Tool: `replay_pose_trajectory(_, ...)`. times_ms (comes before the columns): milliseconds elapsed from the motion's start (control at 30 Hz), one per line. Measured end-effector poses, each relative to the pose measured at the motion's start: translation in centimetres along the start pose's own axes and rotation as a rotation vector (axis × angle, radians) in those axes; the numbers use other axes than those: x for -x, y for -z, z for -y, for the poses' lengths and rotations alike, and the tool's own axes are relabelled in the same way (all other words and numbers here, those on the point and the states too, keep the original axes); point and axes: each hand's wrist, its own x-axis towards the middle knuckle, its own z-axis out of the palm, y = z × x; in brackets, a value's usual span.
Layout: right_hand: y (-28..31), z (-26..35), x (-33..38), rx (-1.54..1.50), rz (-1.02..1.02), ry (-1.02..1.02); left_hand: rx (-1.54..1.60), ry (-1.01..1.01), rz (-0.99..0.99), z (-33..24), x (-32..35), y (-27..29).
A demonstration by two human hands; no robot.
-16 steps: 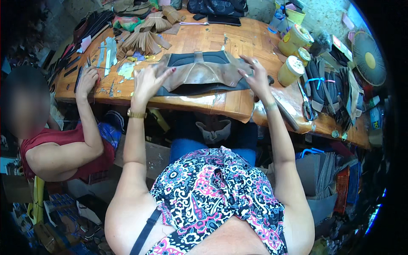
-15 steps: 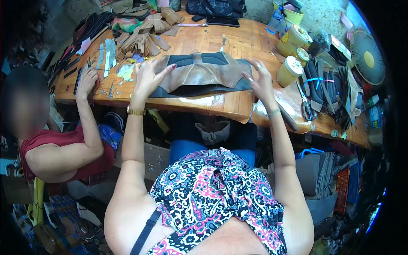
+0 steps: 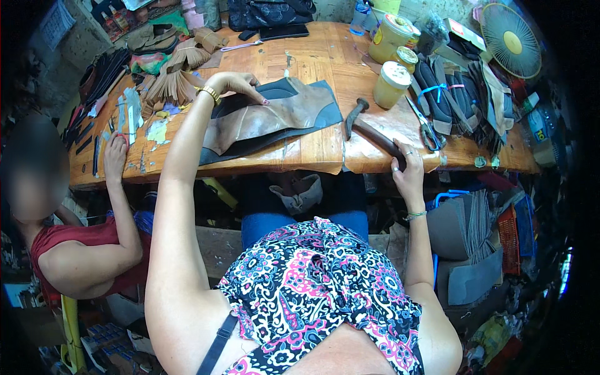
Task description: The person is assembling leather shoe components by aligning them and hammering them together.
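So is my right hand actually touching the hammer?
Touching. The head view shows your right hand closed on the hammer at the end nearest you, with no gap visible between them.

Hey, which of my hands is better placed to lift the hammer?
Probably your right. Your right hand is at the handle end of the hammer, fingers and thumb about it. Your left hand is over at the brown and black piece, away from the hammer.
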Motion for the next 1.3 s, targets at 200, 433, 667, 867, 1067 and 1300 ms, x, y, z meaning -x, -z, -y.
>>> replay_pose_trajectory(200, -1.9, 0.0, 0.1, 0.118, -0.069, -0.009, 0.079, 0.003, 0.113, -2.6, 2.6, -0.4)
replay_pose_trajectory(433, -2.6, -0.4, -0.2, 0.169, -0.122, 0.098, 0.362, -0.022, 0.045, -2.0, 5.6, -4.5)
replay_pose_trajectory(667, -1.6, 0.1, -1.2, 0.266, -0.061, 0.153, 0.664, -0.105, -0.055, -1.7, 11.7, -12.4)
replay_pose_trajectory(867, -0.3, 2.4, -3.0, 0.075, -0.021, 0.043, 0.904, -0.124, -0.178, -0.6, 14.5, -17.2)
replay_pose_trajectory(1067, 0.3, 8.4, -4.2, -0.813, -0.165, -0.053, 0.988, -0.045, -0.353, 0.2, 14.4, -21.7)
replay_pose_trajectory(1300, -7.3, 8.8, -4.0, -0.329, 0.231, 0.003, 1.061, -0.086, -0.316, -0.5, 14.5, -22.2)
